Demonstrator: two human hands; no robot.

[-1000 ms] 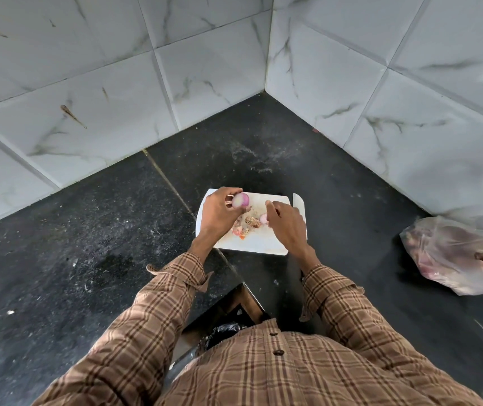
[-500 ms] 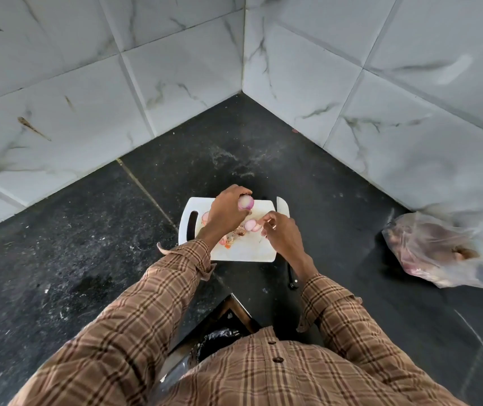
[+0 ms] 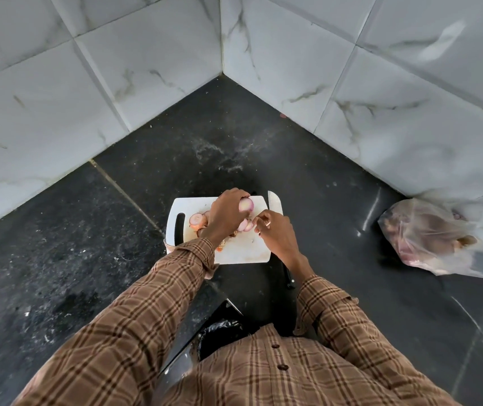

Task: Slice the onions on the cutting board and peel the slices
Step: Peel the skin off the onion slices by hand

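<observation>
the black tabletop (image 3: 307, 171) fills a tiled corner, with a clear plastic bag (image 3: 439, 238) of onions well apart on the right, likely the supply. the white cutting board (image 3: 243, 253) lies flat at the near edge, its handle slot to the left, long axis running left to right. a knife (image 3: 275, 205) lies just beside the board's right edge, blade pointing away, probably parked while peeling goes on. the left hand (image 3: 224, 213) curls round an onion half (image 3: 246, 204), cut face turned right toward the other hand. the right hand (image 3: 275, 232) pinches what seems a bit of skin. loose slices (image 3: 197, 220) rest on the board.
</observation>
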